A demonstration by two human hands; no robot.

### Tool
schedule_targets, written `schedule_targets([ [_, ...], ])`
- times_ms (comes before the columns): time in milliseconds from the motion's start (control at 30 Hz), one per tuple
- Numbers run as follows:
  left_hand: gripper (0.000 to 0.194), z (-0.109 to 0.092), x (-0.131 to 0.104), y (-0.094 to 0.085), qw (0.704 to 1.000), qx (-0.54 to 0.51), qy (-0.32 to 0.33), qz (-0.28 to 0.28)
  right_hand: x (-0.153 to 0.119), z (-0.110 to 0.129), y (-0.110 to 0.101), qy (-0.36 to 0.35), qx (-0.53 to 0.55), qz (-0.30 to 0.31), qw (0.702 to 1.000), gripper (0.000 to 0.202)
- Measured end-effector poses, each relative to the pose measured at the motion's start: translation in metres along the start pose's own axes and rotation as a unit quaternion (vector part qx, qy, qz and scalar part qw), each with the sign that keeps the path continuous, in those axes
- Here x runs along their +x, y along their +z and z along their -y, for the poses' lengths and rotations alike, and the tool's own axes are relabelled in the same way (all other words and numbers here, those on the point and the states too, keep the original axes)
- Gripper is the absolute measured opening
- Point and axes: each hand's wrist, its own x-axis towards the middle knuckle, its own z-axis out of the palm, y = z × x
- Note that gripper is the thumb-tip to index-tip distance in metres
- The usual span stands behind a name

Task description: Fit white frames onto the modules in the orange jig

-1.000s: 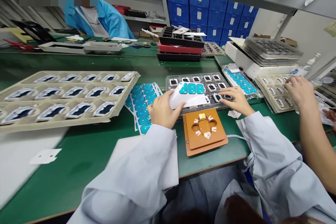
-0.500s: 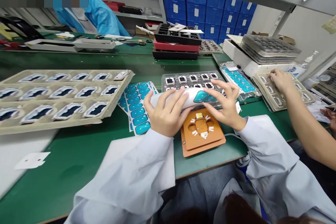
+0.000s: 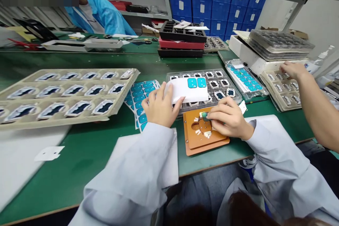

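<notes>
My left hand (image 3: 162, 107) pinches the left end of a white sheet (image 3: 186, 93) that has two teal stickers (image 3: 197, 83) at its right end. The sheet lies over a clear tray (image 3: 235, 93) of small framed parts. My right hand (image 3: 229, 118) is closed on a small teal sticker (image 3: 205, 116) at the upper part of an orange fixture (image 3: 196, 143). White pieces surround the rounded shape in the fixture's middle. Part of the fixture is hidden under my right fingers.
A large beige tray (image 3: 116, 111) of framed parts stands at the left, beside teal sticker sheets (image 3: 139, 100). Another person's hand (image 3: 293, 70) reaches over a beige tray (image 3: 282, 102) at the right. Stacked black and red trays (image 3: 182, 44) stand behind.
The white sheet was curled between both hands and now lies flatter in my left hand. My right hand has moved down to the fixture with a teal sticker. The view has shifted slightly.
</notes>
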Motion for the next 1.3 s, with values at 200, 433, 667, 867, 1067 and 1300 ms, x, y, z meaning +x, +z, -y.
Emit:
schedule_targets([
  [200,0.060,-0.009,-0.004,-0.001,0.997,-0.006,-0.034,0.070,0.001,0.003,-0.001,-0.051,0.036,0.072,0.996,0.021],
  [433,0.031,-0.016,-0.004,-0.021,0.961,-0.171,0.212,0.049,-0.003,-0.003,-0.002,-0.048,0.101,0.093,0.989,0.028],
  [667,0.020,-0.029,-0.008,-0.032,0.879,-0.301,0.359,0.089,-0.002,-0.027,-0.004,0.015,0.091,0.007,0.996,0.027],
  [867,0.027,-0.029,-0.006,-0.037,0.838,-0.317,0.416,0.155,-0.010,-0.053,0.003,0.130,-0.009,0.069,0.989,0.023],
  [1067,0.037,-0.031,-0.009,-0.039,0.850,-0.282,0.405,0.182,-0.003,-0.051,0.007,0.157,-0.081,0.176,0.968,0.035],
  [1300,0.040,-0.033,-0.010,-0.040,0.855,-0.266,0.398,0.202,0.002,-0.052,0.008,0.171,-0.039,0.239,0.955,0.048],
])
